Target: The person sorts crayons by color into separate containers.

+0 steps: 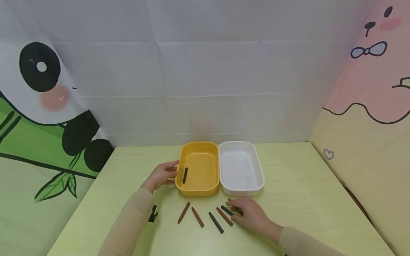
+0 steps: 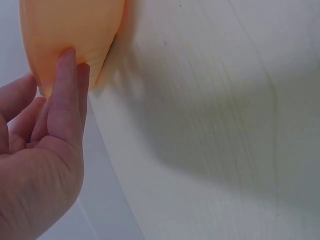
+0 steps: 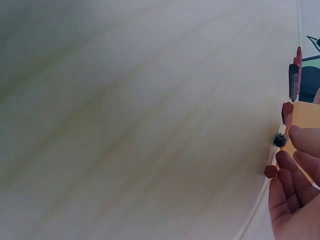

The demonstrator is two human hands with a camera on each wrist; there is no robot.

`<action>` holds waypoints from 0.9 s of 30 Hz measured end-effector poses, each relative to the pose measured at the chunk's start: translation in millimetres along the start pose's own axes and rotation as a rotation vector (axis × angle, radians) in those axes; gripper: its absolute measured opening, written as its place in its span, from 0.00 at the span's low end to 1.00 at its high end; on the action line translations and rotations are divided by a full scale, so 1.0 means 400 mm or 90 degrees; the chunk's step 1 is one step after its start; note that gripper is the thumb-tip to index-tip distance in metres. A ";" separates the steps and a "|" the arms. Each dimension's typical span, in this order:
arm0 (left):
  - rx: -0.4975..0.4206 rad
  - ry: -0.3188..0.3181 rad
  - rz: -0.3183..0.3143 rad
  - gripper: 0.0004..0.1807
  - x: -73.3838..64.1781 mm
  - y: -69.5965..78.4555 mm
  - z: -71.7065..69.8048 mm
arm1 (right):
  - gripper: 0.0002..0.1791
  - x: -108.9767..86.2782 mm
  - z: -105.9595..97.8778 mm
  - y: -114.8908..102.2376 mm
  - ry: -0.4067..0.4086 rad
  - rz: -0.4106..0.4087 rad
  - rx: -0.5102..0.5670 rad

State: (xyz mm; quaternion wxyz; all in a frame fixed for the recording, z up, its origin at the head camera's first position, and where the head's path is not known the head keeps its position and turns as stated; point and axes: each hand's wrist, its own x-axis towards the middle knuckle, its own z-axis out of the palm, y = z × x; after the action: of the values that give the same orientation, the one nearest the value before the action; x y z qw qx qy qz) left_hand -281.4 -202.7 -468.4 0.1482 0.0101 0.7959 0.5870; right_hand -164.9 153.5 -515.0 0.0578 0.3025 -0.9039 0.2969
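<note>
On pale wood-grain table [image 1: 304, 209]: left hand [image 1: 161, 176], fingers spread, touching yellow tray [image 1: 205, 170]; already inside, 1 black crayon [image 1: 185, 175]; nearer, still outside, 3 red crayons [image 1: 184, 212] and 2 dark crayons [image 1: 216, 223]; far right, white tray [image 1: 241, 169]; near right, right hand [image 1: 251, 215] at 6th loose crayon [image 3: 270, 171], red, pinch impossible to confirm.

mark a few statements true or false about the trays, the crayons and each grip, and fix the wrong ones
1. A dark crayon lies in the yellow tray. True.
2. The white tray stands left of the yellow tray. False: the white tray stands on its right.
3. The left grip touches the yellow tray. True.
4. The right grip is inside the white tray. False: the right grip is in front of it, by the crayons.
5. Every crayon on the table is red. False: dark crayons lie there too.
</note>
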 end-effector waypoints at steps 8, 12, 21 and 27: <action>0.000 -0.004 0.006 0.31 0.003 -0.002 -0.001 | 0.19 0.008 0.012 0.006 0.012 -0.028 -0.023; 0.000 -0.006 0.006 0.31 0.002 -0.001 0.000 | 0.18 0.010 0.016 0.006 0.020 -0.027 -0.014; -0.001 -0.002 0.003 0.30 0.003 0.000 -0.001 | 0.13 0.015 0.020 0.008 0.009 0.017 0.018; 0.000 -0.005 0.004 0.30 0.003 -0.003 -0.001 | 0.12 0.010 0.018 0.009 0.013 0.020 0.031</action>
State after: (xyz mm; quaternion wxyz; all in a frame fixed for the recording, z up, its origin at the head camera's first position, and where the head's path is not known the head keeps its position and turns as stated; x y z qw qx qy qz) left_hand -282.6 -203.4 -469.6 0.1493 0.0151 0.7955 0.5871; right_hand -169.8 149.5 -521.4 0.0549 0.2867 -0.9004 0.3226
